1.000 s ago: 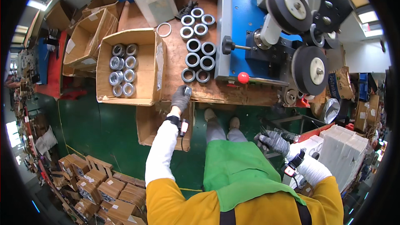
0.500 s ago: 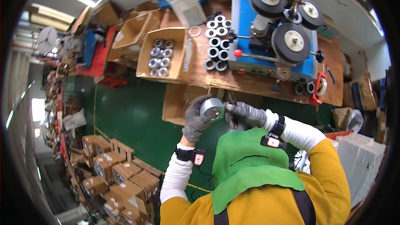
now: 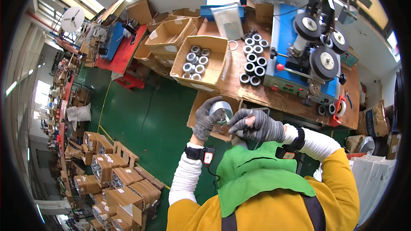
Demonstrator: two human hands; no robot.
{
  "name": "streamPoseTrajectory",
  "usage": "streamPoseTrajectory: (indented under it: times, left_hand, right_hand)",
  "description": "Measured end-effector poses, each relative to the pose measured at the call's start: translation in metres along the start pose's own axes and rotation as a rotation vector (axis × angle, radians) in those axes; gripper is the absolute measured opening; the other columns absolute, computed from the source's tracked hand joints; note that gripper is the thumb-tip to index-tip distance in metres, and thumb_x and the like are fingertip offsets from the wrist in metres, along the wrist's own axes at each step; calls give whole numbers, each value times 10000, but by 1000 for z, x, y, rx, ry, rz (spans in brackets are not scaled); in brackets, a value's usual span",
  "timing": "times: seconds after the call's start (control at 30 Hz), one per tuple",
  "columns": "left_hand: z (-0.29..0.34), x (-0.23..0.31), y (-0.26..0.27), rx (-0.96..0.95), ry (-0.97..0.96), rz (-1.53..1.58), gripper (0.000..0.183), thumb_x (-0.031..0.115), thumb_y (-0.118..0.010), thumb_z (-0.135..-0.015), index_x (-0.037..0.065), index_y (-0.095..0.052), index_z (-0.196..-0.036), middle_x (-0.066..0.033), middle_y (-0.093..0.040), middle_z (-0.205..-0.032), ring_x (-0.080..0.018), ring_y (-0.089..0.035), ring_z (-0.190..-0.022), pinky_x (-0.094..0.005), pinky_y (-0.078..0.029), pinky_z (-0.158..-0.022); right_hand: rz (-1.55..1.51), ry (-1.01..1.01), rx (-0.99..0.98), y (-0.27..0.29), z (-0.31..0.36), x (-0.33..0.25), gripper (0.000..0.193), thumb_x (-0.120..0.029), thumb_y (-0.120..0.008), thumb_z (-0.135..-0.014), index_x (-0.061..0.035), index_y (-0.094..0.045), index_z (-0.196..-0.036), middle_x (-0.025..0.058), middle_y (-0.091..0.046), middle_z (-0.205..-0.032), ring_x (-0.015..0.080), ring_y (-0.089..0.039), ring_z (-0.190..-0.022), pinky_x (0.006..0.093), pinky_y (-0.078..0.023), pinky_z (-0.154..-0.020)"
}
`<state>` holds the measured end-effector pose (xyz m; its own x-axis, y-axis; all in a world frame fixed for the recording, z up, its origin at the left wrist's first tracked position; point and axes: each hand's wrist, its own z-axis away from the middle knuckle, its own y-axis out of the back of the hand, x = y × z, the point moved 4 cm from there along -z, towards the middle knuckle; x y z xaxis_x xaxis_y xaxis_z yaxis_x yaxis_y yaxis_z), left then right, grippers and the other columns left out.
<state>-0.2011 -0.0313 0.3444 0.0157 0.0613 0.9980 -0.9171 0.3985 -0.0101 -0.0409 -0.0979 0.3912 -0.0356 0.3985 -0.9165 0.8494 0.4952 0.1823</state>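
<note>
A shiny metal ring is gripped by my left hand, which wears a grey glove. The fingers wrap its left side, and its opening is turned towards the right. My right hand, also in a grey glove, is closed with its fingertips at the ring's lower right edge. A small pale bit shows between those fingertips and the ring's opening; I cannot make out what it is. Both hands are in front of the workbench, over an open cardboard box that stands lower down.
On the wooden bench stand a carton holding several metal rings, rows of more rings, and a blue machine with black rollers. Stacked cartons occupy the green floor at lower left.
The view has shifted, so the bench appears further right. My right hand has turned, showing more of its back, and its fingertips are now at the ring's opening. My left hand still holds the ring.
</note>
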Motion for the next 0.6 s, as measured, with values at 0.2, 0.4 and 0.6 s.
streamPoseTrajectory:
  times: [0.2, 0.4, 0.6]
  left_hand:
    - [-10, -6, 56, 51, -108, -69, 634, 304, -713, -680, 3, -420, -1153, -90, -494, -1044, -173, -498, -920, -280, -429, -794]
    - [-18, -7, 93, 205, -302, -302, 665, 550, -610, -689, 1, -452, -1028, -83, -484, -949, -166, -478, -866, -294, -415, -765]
    - [-6, 19, 103, 107, -298, -246, 650, 573, -598, -684, 9, -436, -963, -73, -468, -868, -159, -471, -807, -291, -404, -743]
  right_hand:
    - [26, -8, 0, -41, -56, 6, 85, -25, -603, -744, -13, -588, -827, 70, -531, -854, 170, -557, -811, 262, -459, -701]
    - [-15, 1, 185, -16, -108, 10, 172, -183, -543, -831, -38, -621, -880, 50, -562, -749, 150, -535, -769, 272, -424, -709]
    - [-246, -485, 263, -7, -136, 34, 278, -275, -516, -850, -27, -602, -942, -6, -562, -641, 36, -472, -471, 173, -374, -439]
